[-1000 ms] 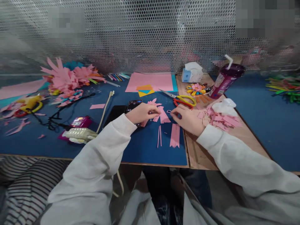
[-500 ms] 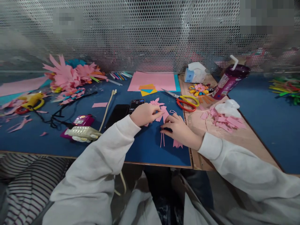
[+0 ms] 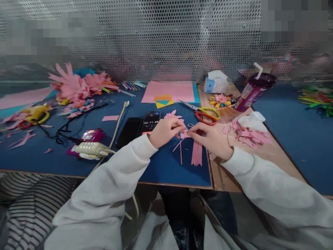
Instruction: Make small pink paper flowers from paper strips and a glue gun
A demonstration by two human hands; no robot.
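My left hand [image 3: 164, 132] and my right hand [image 3: 212, 139] meet over the blue mat [image 3: 156, 163], both in white sleeves. Their fingertips pinch a small pink paper piece [image 3: 185, 133] between them. One thin pink strip [image 3: 177, 146] hangs from it. Beneath my hands lie a bundle of pink paper strips [image 3: 197, 153] and another thin strip [image 3: 180, 157]. A pink cut paper flower [image 3: 171, 114] lies just beyond my left hand. Scissors with red and yellow handles [image 3: 205, 114] rest a little farther to the right.
A phone showing a timer [image 3: 150, 122] lies left of my hands, beside a glue gun [image 3: 90, 149] and a pink device [image 3: 90, 135]. Pink paper flowers [image 3: 75, 85], pink sheets [image 3: 170, 92], a tissue box [image 3: 215, 83], a purple cup [image 3: 251, 91] and pink scraps [image 3: 249, 133] surround the spot.
My right hand lifted off the mat and moved up to meet my left hand at the pink piece; the strip bundle it covered is now exposed.
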